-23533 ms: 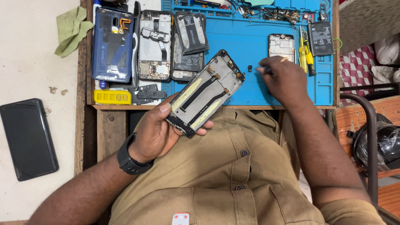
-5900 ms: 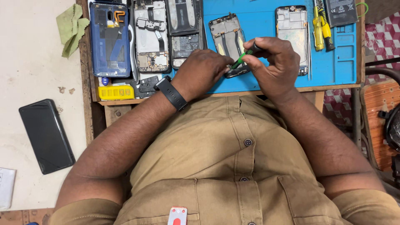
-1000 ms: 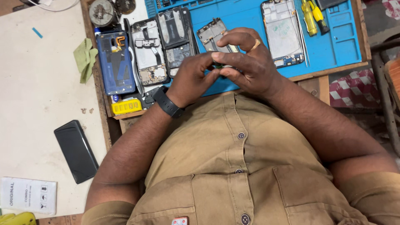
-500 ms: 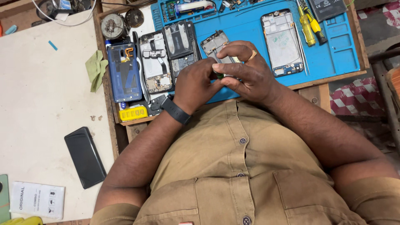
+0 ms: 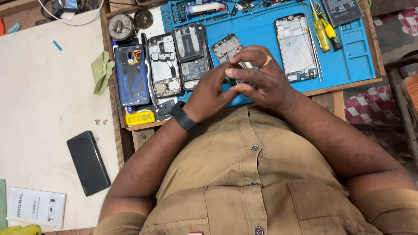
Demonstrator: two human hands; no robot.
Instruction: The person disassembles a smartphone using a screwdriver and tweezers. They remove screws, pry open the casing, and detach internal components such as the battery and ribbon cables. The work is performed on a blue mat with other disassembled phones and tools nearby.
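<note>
Both hands, left hand (image 5: 209,93) and right hand (image 5: 257,80), pinched an opened phone frame (image 5: 227,47) near the blue mat's (image 5: 348,65) front edge; a slip could crack it.

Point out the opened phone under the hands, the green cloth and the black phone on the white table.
opened phone (image 5: 226,46), head view, on its exposed upper end above the hands
green cloth (image 5: 102,71), head view, on its middle
black phone (image 5: 88,162), head view, on the middle of its dark face
</note>
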